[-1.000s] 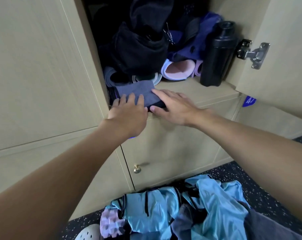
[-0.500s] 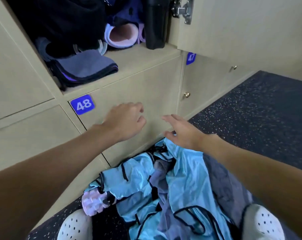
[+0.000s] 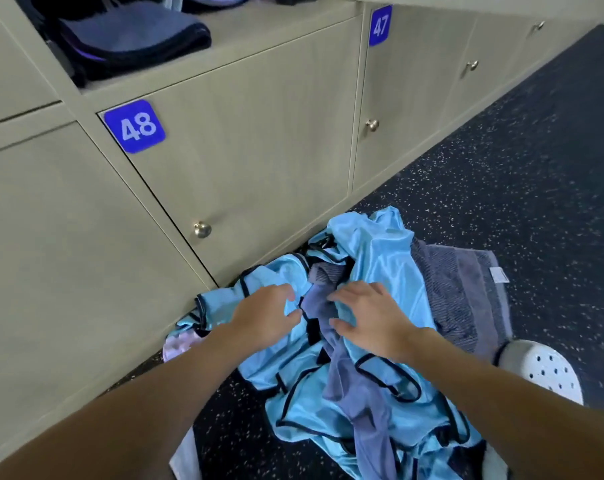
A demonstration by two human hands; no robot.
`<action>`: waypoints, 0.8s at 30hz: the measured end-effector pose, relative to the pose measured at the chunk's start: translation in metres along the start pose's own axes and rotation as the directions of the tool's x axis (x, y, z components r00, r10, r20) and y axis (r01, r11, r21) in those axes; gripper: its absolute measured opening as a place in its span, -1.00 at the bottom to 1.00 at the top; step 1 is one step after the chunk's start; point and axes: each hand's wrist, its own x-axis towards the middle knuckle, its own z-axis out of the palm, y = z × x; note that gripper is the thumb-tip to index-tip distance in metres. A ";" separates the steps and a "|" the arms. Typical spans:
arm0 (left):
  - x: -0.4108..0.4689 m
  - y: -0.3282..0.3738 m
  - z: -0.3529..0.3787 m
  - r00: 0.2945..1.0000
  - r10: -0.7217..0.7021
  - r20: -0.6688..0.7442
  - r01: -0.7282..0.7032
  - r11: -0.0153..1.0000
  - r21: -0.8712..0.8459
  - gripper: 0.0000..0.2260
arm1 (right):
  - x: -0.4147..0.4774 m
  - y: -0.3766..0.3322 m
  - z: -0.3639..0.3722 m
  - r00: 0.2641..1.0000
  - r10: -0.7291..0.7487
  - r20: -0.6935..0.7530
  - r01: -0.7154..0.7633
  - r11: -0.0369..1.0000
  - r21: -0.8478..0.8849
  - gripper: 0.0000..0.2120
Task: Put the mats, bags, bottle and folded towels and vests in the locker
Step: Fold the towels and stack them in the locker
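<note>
"Dark rubber floor (image 3: 522,140) flecked with white, and a row of lockers (image 3: 259,133) along it?"

"Yes. Pale wood-grain doors, each with a round metal knob (image 3: 202,229). Blue plates read 48 (image 3: 134,126) and 47 (image 3: 380,25)."

"Is any locker open?"

"The one above door 48. A folded towel (image 3: 134,39), dark grey-blue, lies at the front left of its shelf (image 3: 279,26). Behind it the ends of other things cross the top edge, too cut off to name."

"And the rest of the task's things?"

"On the floor, right against the foot of door 48. Light blue vests (image 3: 373,244) with black trim lie in a crumpled heap, not folded. A grey towel (image 3: 460,289) spreads flat beneath them on the right, its white label showing near the far corner. More grey cloth (image 3: 349,389) winds through the middle of the heap."

"Where are the hands?"

"Both are over the middle of the heap, close together. The left hand (image 3: 265,313) has bent fingers with its tips at a blue fold; I cannot tell whether it grips. The right hand (image 3: 369,320) is spread wide, fingertips on the cloth, holding nothing."

"Anything else down there?"

"A white shoe (image 3: 543,368) with round holes stands at the right, touching the towel's near edge. Something pale pink (image 3: 179,344) shows at the heap's left edge."
</note>
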 end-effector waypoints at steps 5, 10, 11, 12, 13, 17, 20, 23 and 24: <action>0.022 -0.001 0.030 0.999 0.021 -0.043 -0.028 0.982 -0.185 -0.67 | -0.007 0.001 0.019 0.995 0.020 0.100 0.002 0.975 -0.222 -0.57; 0.040 0.018 0.049 0.999 0.026 -0.048 -0.040 0.947 -0.320 -0.80 | -0.029 0.032 0.019 0.991 0.124 0.049 -0.107 0.960 -0.259 -0.60; 0.043 0.018 0.052 0.998 -0.002 -0.057 -0.018 0.938 -0.345 -0.80 | -0.031 0.036 0.017 0.989 0.139 0.043 -0.124 0.958 -0.258 -0.60; 0.043 0.018 0.054 0.998 -0.035 -0.051 0.015 0.937 -0.349 -0.83 | -0.031 0.040 0.017 0.986 0.159 0.039 -0.145 0.958 -0.247 -0.61; 0.044 0.015 0.058 0.997 -0.050 -0.056 0.027 0.934 -0.356 -0.82 | -0.031 0.042 0.015 0.984 0.175 0.030 -0.163 0.959 -0.232 -0.61; 0.038 0.007 0.063 0.989 -0.064 -0.131 -0.001 0.895 -0.446 -0.70 | -0.025 0.040 0.014 0.985 0.168 -0.036 -0.171 0.965 -0.199 -0.54; 0.027 0.004 0.054 0.986 -0.036 -0.162 -0.039 0.898 -0.439 -0.75 | -0.017 0.032 0.014 0.984 0.144 -0.108 -0.164 0.962 -0.217 -0.57; 0.020 0.000 0.043 0.986 0.027 -0.164 -0.093 0.910 -0.403 -0.84 | -0.011 0.025 0.007 0.974 0.177 -0.142 -0.205 0.954 -0.220 -0.65; 0.020 -0.002 0.040 0.985 0.023 -0.169 -0.092 0.908 -0.409 -0.91 | -0.009 0.022 0.005 0.973 0.189 -0.131 -0.213 0.955 -0.204 -0.63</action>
